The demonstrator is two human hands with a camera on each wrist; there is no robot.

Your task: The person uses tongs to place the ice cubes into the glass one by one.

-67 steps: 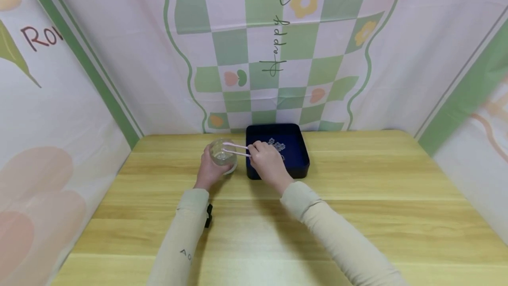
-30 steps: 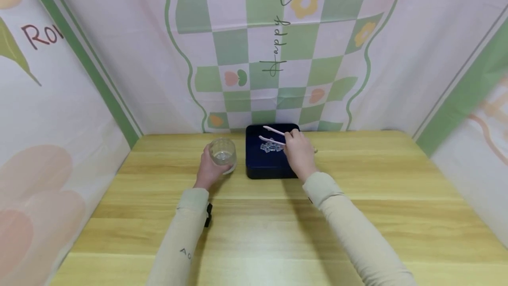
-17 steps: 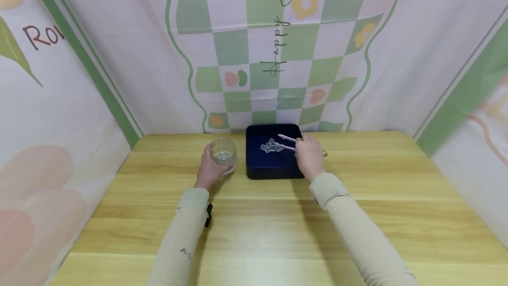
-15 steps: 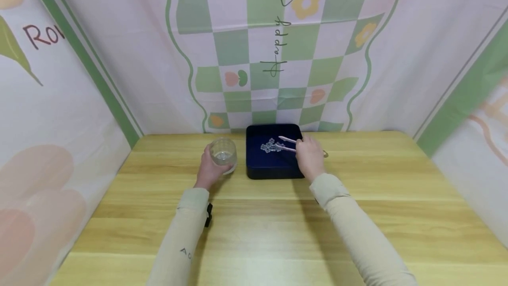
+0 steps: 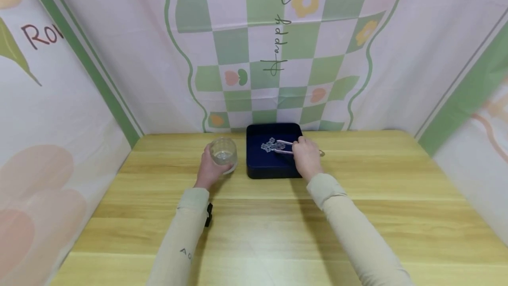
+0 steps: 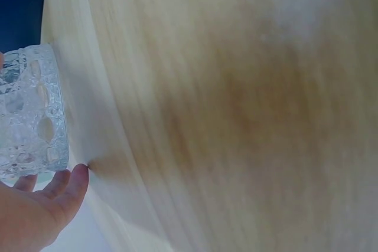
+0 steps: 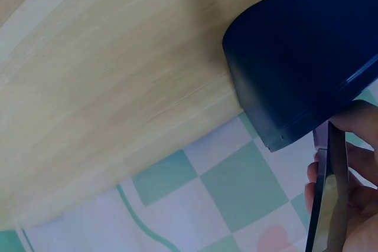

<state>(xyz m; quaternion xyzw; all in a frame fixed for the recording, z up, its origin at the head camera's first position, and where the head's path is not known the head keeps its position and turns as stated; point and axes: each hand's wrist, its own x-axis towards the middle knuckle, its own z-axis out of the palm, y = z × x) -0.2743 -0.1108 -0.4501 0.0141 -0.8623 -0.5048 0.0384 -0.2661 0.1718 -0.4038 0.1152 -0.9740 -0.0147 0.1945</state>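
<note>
In the head view my left hand [image 5: 208, 169] grips a clear glass [image 5: 224, 148] from its left side, the thumb across the near side. Clear contents show low inside it. The left wrist view shows the embossed wall of the glass [image 6: 28, 110], the fingers [image 6: 72, 188] at its side. My right hand [image 5: 308, 159] holds pink-tipped tongs [image 5: 286, 142] over the tray's right side. Their two arms are spread, the tips among a cluster of clear ice-like cubes [image 5: 267, 145] in the dark blue tray [image 5: 274, 173]. In the right wrist view, the metal tongs [image 7: 332, 196] pass beside the tray's outer wall.
The tray stands just right of the glass, near the back edge of the wooden table [image 5: 254, 224]. Behind it hangs a checked, printed curtain [image 5: 262, 47]. A small black object [image 5: 208, 215] sits at the left wrist.
My right hand has carried the tongs rightward from over the glass to the tray, then lowered their tips to the cubes. The left hand and glass have stayed still.
</note>
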